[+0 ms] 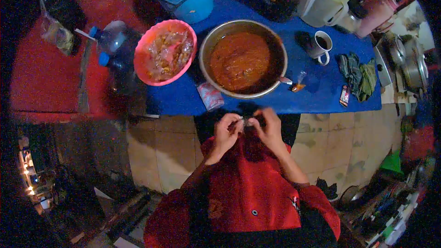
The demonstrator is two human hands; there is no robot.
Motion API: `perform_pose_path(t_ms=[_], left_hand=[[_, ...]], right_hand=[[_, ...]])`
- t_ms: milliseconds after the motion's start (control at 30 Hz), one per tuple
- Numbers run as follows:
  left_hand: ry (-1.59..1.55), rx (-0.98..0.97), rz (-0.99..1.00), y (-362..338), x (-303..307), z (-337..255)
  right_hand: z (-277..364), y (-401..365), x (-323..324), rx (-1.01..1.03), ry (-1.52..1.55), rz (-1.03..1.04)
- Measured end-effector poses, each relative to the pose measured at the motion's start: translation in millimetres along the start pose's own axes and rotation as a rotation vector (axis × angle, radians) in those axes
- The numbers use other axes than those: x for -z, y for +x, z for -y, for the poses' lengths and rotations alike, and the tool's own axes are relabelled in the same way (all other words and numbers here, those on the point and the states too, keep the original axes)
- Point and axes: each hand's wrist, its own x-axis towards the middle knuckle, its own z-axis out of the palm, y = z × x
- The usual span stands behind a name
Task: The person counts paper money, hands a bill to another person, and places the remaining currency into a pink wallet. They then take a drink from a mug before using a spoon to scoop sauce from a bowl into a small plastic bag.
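My left hand (228,128) and my right hand (268,126) meet in front of my chest, just off the table's near edge. Both have their fingers pinched on a small piece of clear plastic (245,121), which looks like a little bag; its details are blurred. Directly ahead stands a metal basin (206,77) of thick red-brown sauce (241,59), a spoon handle (285,80) resting over its rim. Left of it, a pink bowl (138,62) holds several clear packets with brown filling (167,53). A pink-and-white plastic pack (210,97) lies nearest my left hand.
On the blue table (317,96) are a small filled packet (298,83), a white mug (323,46) of dark liquid, a crumpled dark cloth (353,76) and a small box (344,95). A blue bucket (188,4) and lidded pitchers (324,4) stand behind; bottles (112,36) stand left.
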Motion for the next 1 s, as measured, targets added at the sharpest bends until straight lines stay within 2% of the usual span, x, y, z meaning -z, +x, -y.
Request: perform_pose_path(t_ms=[67, 133, 167, 200, 233, 333, 367, 433, 467, 533, 567, 600, 633, 667, 700, 733, 767, 800, 833, 867, 900, 933, 967, 1000], left_hand=[[-0.030, -0.026, -0.015, 0.1, -1.1, 0.8], [-0.170, 0.139, 0.048, -3.5, -2.0, -1.2], [-0.170, 0.141, 0.054, -11.3, -3.2, -3.8], [-0.054, 0.123, 0.060, -18.8, -5.9, -17.4], [0.061, 0.105, 0.064, -22.6, -8.2, -24.6], [0.156, 0.027, 0.112, -21.1, -5.2, -23.4], [0.156, 0.026, 0.111, -17.3, -0.7, -14.0], [0.259, 0.017, 0.339, -8.0, 9.5, 5.1], [0.263, 0.016, 0.331, -9.6, 8.6, 5.8], [-0.269, 0.153, 0.605, -12.4, 1.4, -10.0], [-0.363, 0.254, 0.708, -13.2, 4.6, -5.7], [-0.362, 0.248, 0.699, -12.3, 5.7, -9.4], [-0.436, 0.380, 0.662, -12.2, 5.7, -15.7], [-0.510, 0.511, 0.622, -12.4, 5.3, -19.1], [-0.583, 0.563, 0.598, -9.3, 5.1, -6.6], [-0.582, 0.556, 0.591, -5.4, 3.7, -5.6], [-0.590, 0.523, 0.478, -1.5, 2.0, -5.4], [-0.597, 0.493, 0.366, 0.1, 0.8, -5.6], [-0.406, 0.427, 0.377, 1.1, 0.0, -6.7], [-0.406, 0.421, 0.368, -1.9, 1.0, 0.0], [-0.187, 0.417, 0.502, -7.4, 1.4, 12.4], [0.033, 0.411, 0.629, -5.7, 0.1, -10.4], [0.065, 0.361, 0.803, -3.5, 11.5, -34.9], [0.065, 0.359, 0.796, -5.9, 10.3, -32.3]], right_hand=[[0.6, -7.9, 4.9, -0.044, -0.053, 0.029], [3.0, -15.3, 7.5, -0.084, -0.106, 0.061], [6.3, -19.8, 6.5, -0.149, -0.002, 0.152], [8.7, -20.8, 5.9, -0.211, 0.103, 0.240], [11.4, -18.7, 8.1, -0.229, 0.171, 0.236], [-5.6, -24.8, 14.4, -0.227, 0.264, 0.275], [-9.6, -26.1, 17.0, -0.227, 0.265, 0.275], [-15.1, -27.1, 21.9, -0.371, 0.108, 0.085], [-34.4, -33.0, 14.6, -0.386, 0.262, 0.019], [-36.7, -31.3, 2.3, -0.366, 0.411, 0.003], [-36.5, -33.4, 3.0, -0.360, 0.415, 0.011], [-15.1, -24.3, 13.8, -0.604, 0.696, 0.064], [-3.3, -19.2, 19.6, -0.851, 0.973, 0.119], [-6.5, -22.7, 17.4, -0.849, 0.972, 0.128], [-14.9, -31.8, 13.2, -0.801, 1.167, 0.257], [-25.0, -40.8, 8.6, -0.743, 1.359, 0.390], [-37.9, -51.0, 6.8, -0.858, 1.435, 0.563], [-32.8, -46.6, 7.8, -0.829, 1.603, 0.755], [-25.5, -42.5, 9.8, -0.757, 1.574, 0.717], [-20.8, -38.2, 10.1, -0.680, 1.543, 0.677], [-23.2, -36.4, 7.6, -0.676, 1.540, 0.688], [-26.8, -36.3, 4.3, -0.661, 1.387, 0.485], [-29.2, -37.6, 2.3, -0.641, 1.229, 0.287], [-26.4, -35.1, 4.6, -0.638, 1.229, 0.294]])
